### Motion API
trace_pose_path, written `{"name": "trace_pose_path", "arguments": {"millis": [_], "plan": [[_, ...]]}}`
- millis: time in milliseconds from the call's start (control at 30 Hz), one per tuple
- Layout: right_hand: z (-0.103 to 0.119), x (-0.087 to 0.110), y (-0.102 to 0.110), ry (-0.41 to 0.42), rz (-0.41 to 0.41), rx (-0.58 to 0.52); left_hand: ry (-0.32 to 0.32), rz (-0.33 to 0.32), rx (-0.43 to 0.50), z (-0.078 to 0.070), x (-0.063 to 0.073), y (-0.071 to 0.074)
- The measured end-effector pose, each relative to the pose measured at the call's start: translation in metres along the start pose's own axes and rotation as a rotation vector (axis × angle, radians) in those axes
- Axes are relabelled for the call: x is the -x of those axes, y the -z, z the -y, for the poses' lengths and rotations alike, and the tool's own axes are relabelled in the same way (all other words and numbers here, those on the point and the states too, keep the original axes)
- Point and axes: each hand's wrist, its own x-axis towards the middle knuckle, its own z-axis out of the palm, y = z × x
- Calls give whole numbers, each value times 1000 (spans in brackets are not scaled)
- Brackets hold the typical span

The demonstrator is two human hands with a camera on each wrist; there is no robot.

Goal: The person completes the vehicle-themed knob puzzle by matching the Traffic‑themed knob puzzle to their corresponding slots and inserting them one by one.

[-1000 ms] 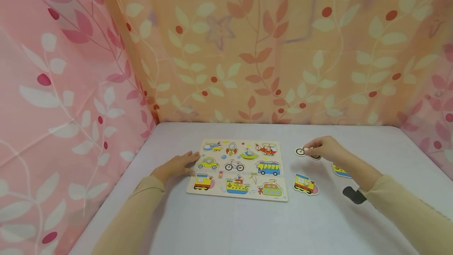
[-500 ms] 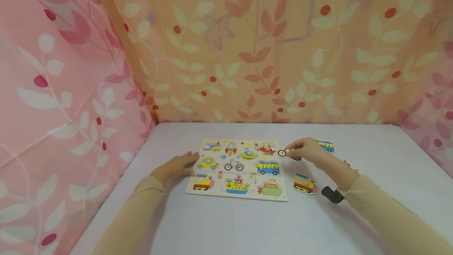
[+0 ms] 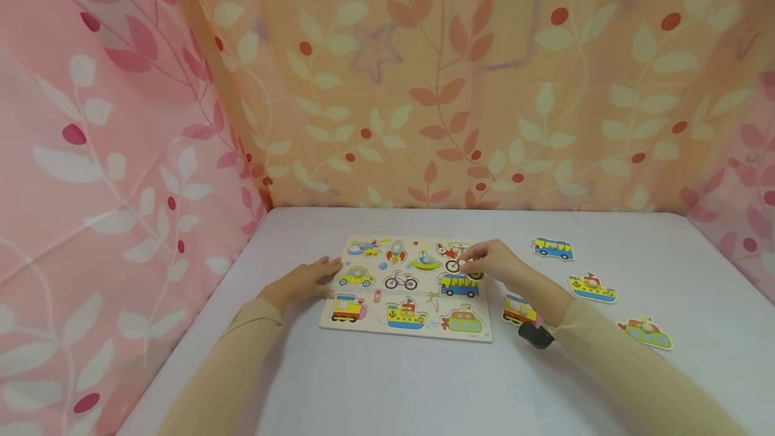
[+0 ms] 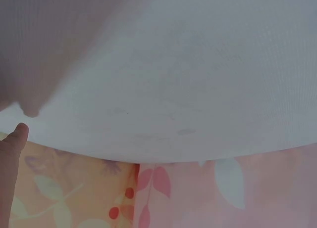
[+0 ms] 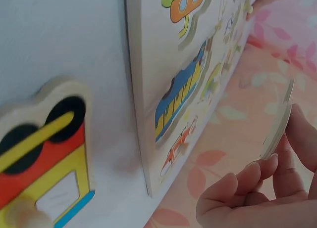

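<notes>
Right fingers (image 5: pixel 249 175) pinch one bicycle piece (image 3: pixel 452 266) | left fingers (image 3: pixel 327 266) extended at one board (image 3: pixel 393 297) | four loose pieces (image 3: pixel 587 289)

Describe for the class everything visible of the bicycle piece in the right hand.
The bicycle piece is a thin, flat cut-out that looks wooden, with dark wheels and a pale border. The right hand pinches it; the head view shows it over the right side of the puzzle board. The right wrist view shows it edge-on, apart from the board. Fingers hide its middle.
</notes>
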Motion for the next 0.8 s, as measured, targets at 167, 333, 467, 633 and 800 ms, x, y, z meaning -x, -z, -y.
{"name": "trace_pose_path", "arguments": {"millis": [167,333,467,633,800], "plan": [[6,-6,-15,7,4,-20,26,1,0,2,-2,0],[11,-11,-31,18,-4,-35,17,7,-2,2,-2,-1],[13,-15,-43,29,-16,-45,2,6,-4,2,-3,-2],[13,-22,-56,26,-13,-55,-11,0,-38,3,-6,-4],[16,-28,-67,1,-23,-44,-5,-8,-37,5,-6,-4]]}}
